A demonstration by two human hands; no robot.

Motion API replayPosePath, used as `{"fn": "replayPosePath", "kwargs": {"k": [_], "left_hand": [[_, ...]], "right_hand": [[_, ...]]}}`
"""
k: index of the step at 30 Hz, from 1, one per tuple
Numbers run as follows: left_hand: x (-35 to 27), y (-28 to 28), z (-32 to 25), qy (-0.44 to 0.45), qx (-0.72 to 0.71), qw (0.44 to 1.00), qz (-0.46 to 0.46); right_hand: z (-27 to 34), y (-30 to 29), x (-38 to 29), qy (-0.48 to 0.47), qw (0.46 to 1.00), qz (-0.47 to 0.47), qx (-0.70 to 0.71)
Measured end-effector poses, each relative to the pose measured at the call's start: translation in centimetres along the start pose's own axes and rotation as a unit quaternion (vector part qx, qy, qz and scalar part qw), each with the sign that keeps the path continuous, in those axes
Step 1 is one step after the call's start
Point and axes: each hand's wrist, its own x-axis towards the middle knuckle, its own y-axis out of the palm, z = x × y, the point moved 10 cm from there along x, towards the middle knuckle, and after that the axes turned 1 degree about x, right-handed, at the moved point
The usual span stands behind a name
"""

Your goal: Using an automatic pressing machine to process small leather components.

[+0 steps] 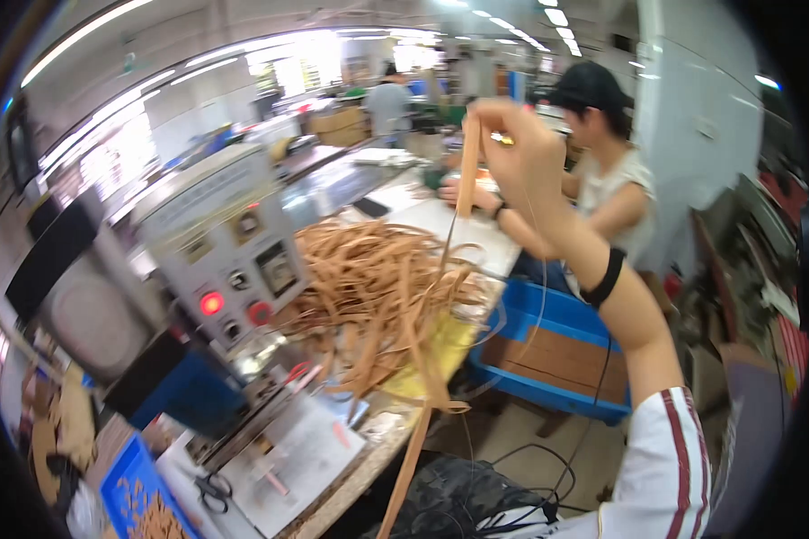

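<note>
My right hand [522, 145], raised high at the upper middle right, pinches a tan strip [468, 168] between thumb and fingers. The strip hangs down past the table's edge, and a thin clear thread hangs near the wrist. Below and left of the hand lies a large tangled pile of tan strips [357, 276] on the table. My left hand is out of view. A grey machine with a control box [222, 249], a glowing red light and knobs stands at the left, above a white work plate [310, 451]. Black-handled scissors [214, 492] lie beside the plate.
A blue bin [553, 397] holding brown flat pieces stands right of the table. A blue tray [125, 471] with small tan pieces is at the lower left. A co-worker in a black cap [593, 87] sits at the table's far right. Loose cables hang near the floor.
</note>
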Motion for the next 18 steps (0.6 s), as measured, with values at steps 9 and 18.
{"fn": "replayPosePath", "kwargs": {"k": [9,18], "left_hand": [[2.2,-0.7,2.6,-0.117,0.164,0.96,-0.195],[-1.2,-2.7,7.5,-0.244,0.128,0.946,-0.171]], "right_hand": [[10.7,23.4,4.1,-0.065,0.958,0.241,0.14],[-1.5,20.5,-16.9,0.088,0.848,0.486,0.194]]}}
